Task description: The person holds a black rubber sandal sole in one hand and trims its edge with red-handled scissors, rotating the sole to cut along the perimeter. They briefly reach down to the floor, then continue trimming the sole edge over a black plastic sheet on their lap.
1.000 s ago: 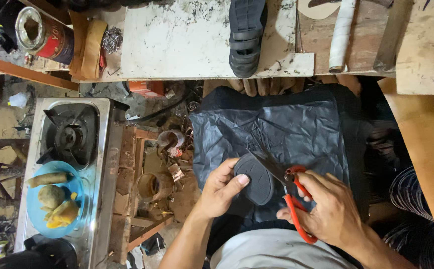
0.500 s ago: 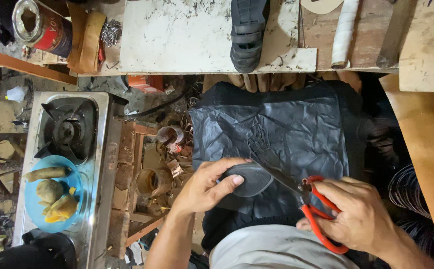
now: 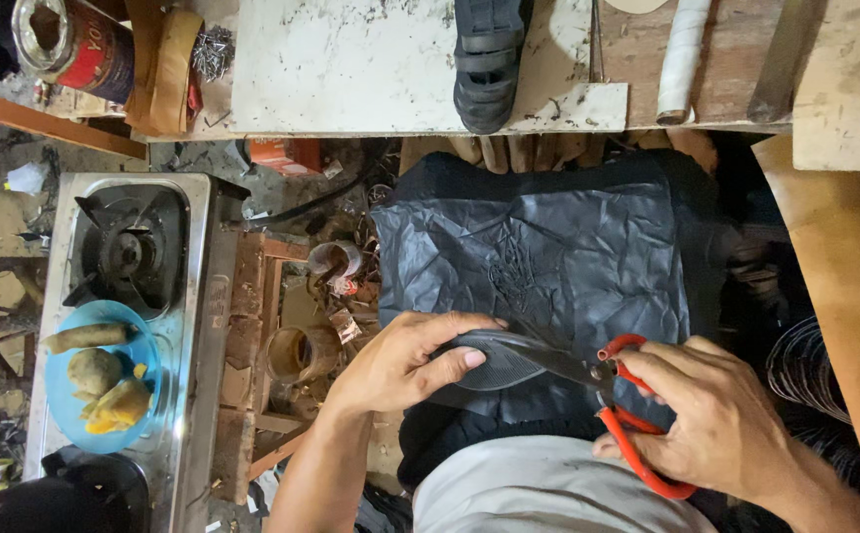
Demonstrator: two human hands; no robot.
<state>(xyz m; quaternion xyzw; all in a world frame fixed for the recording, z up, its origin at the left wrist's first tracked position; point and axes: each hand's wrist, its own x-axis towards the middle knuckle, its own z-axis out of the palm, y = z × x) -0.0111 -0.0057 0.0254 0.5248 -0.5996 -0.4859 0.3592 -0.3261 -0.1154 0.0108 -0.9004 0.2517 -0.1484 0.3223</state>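
Observation:
My left hand (image 3: 405, 360) grips a dark rounded sole-shaped piece of rubber (image 3: 497, 362), now tilted nearly edge-on, thumb on top. My right hand (image 3: 711, 419) is closed on red-handled scissors (image 3: 620, 405), whose dark blades reach left along the piece's edge. Both hands hover over a crinkled black sheet (image 3: 548, 257) spread across my lap.
A workbench (image 3: 351, 69) at the top carries a black sandal (image 3: 487, 59), a red tin (image 3: 75, 44), a white roll (image 3: 684, 59) and a tape roll. At left stands a gas stove (image 3: 129, 247) with a blue plate of food (image 3: 94, 380). Cluttered floor lies between.
The rubber piece has been turned from face-up to nearly edge-on. My right hand with the scissors has shifted right and lower, and the blades have moved along the piece's edge.

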